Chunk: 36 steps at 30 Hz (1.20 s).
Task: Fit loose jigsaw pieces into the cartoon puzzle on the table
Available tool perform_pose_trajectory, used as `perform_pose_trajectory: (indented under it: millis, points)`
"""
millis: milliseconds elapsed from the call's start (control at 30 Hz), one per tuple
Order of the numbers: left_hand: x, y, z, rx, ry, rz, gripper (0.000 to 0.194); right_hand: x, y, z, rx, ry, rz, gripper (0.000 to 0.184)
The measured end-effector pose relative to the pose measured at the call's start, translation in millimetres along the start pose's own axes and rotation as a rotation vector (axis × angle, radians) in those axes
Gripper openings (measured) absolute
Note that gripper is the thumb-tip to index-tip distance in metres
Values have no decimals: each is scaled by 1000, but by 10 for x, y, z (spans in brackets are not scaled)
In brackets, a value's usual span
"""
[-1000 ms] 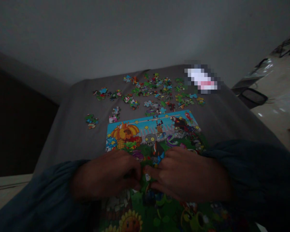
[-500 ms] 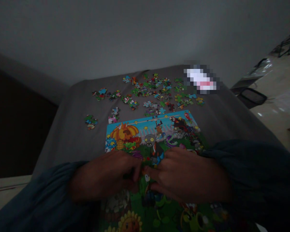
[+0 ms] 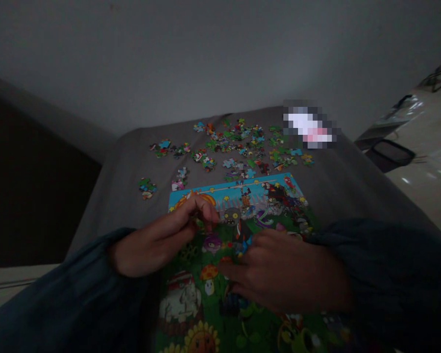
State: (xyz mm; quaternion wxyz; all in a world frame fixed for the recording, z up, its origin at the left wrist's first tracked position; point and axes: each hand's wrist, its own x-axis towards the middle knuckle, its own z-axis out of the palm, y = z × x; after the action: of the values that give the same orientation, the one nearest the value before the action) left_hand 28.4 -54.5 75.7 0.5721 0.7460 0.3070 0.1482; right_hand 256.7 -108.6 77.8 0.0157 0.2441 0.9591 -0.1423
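Observation:
A large assembled jigsaw puzzle (image 3: 264, 201) with cartoon plants and zombies lies on a grey cloth (image 3: 113, 211), running toward me from its blue-sky top edge. My left hand (image 3: 158, 240) is raised over the puzzle's upper left part, with fingers curled together; any small piece in them is hidden. My right hand (image 3: 279, 272) rests on the puzzle's middle, fingertips near a small blue patch. Many loose jigsaw pieces (image 3: 231, 144) lie scattered beyond the puzzle's top edge.
A pixelated white and pink object (image 3: 308, 125) lies at the cloth's far edge. A small clump of pieces (image 3: 147, 189) sits left of the puzzle. A black framed object (image 3: 389, 154) stands on the pale floor (image 3: 419, 127) beyond the right edge, and a wall rises behind.
My left hand has lifted off the puzzle and moved up and left, uncovering more of the picture. My right hand has shifted slightly, and the view has tilted a little.

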Motion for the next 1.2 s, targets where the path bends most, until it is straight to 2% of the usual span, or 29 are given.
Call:
perform_pose_trajectory:
  millis: [133,333,467,567,667,767,833,900,1200]
  points:
    - [13,-54,-11,-47,-4,52,16,0,5,9,-10,-10,20,12]
    - [19,-64,-32,-49,72,-2,15,-2,35,-84,15,-77,29,12]
    - [41,-73,-28,-92,116,-17,25,-2,49,-97,24,-62,14,13]
    - [54,-42,-2,-220,94,-61,35,15,79,-135,28,41,50,23]
    - [54,-10,47,-387,38,-93,45,52,128,-185,51,235,229,21]
    - [48,-8,119,-606,3,-34,63,90,171,-185,126,319,314,37]
    - [46,-15,169,-738,2,25,75,104,183,-155,145,316,306,42]
    - [48,-16,210,-805,27,37,82,107,180,-120,111,298,292,38]
    - [79,5,240,-793,37,7,77,105,205,-96,91,257,202,30]
